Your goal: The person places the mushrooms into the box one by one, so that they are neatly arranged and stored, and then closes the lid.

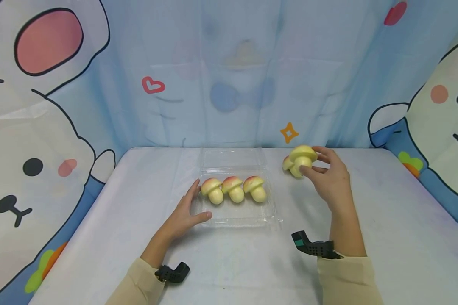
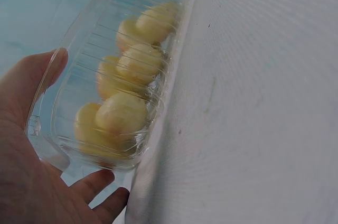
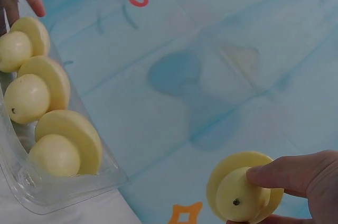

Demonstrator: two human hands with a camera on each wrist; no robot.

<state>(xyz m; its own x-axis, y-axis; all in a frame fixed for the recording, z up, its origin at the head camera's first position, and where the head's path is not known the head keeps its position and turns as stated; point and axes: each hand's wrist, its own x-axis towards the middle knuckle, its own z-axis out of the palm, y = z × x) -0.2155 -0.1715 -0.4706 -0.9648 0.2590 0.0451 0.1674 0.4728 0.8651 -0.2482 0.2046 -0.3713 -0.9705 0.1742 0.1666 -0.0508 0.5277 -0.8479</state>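
My right hand (image 1: 330,176) pinches a pale yellow toy mushroom (image 3: 237,195) between thumb and fingers, with its stem toward me. A second toy mushroom (image 1: 287,164), with a reddish cap, shows partly behind it in the head view. Three more, including the middle one (image 1: 233,189), lie in a row inside a clear plastic clamshell box (image 1: 236,220), caps away from me. At the box's front left corner is my left hand (image 1: 183,214); its thumb lies at the front rim and its extended fingers along the left side. Between those fingers the box corner shows (image 2: 47,152).
The clear lid (image 1: 233,157) stands open at the back of the box. A white cloth (image 1: 229,262) covers the table, and a blue curtain (image 1: 229,84) with cartoon prints hangs behind it. Each wrist carries a black camera mount (image 1: 314,248).
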